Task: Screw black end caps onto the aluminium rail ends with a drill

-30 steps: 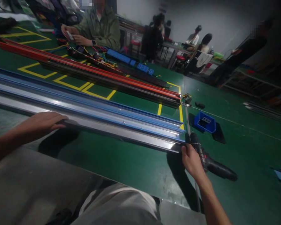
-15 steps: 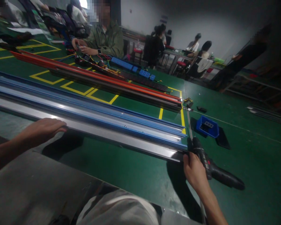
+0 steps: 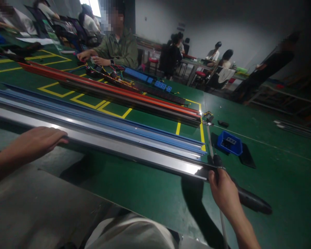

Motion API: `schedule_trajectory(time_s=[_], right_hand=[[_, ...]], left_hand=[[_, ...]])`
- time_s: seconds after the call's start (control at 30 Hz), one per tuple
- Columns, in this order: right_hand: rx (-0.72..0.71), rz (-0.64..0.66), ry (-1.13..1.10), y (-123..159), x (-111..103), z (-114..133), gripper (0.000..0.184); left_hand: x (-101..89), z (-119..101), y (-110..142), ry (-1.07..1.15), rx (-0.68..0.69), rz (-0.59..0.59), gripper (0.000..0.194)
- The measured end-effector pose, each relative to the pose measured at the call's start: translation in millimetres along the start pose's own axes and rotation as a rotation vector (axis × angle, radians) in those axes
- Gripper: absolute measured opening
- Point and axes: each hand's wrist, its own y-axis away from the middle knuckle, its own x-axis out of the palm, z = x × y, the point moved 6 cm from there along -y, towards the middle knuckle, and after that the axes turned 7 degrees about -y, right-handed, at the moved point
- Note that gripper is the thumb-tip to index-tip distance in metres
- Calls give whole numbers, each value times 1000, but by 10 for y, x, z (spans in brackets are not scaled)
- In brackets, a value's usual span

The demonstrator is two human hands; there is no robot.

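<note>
A long silver metal profile with dark edges runs across the front of the green table. My left hand is closed over its near edge, fingers together on top. At the profile's right end, my right hand grips it, thumb toward the near side; part of that end is hidden by the fingers. Directly behind lies a long blue metal channel, which the profile partly covers. A black power drill lies beside my right hand, its middle hidden behind the hand.
Farther back lie an orange-red rail and a wired blue strip. Right of them stand a blue bin and a dark flat piece. A co-worker sits across the table, handling wired parts. Yellow tape lines mark the tabletop.
The silver profile's right end has shifted right past the blue channel's end, my right hand moving with it. My left hand appears slightly farther left. The co-worker's hands have moved a little.
</note>
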Motion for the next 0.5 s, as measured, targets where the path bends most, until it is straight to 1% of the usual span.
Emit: schedule_trajectory(time_s=[0.07,0.17,0.37,0.43,0.5], right_hand=[[-18,-22,-25,-32,-9,13,46],[-23,-71,-57,-110,-62,29,48],[-41,-62,-63,-370,-189,85,35],[-52,-79,-63,-456,-236,116,33],[-60,-112,-68,-531,-283,150,32]], left_hand=[[-95,30,-32,-17,40,-63,36],[-234,86,-107,-57,46,-140,37],[-462,71,-340,-186,113,-249,44],[-515,80,-423,-206,126,-294,43],[-547,99,-508,-203,136,-314,42]])
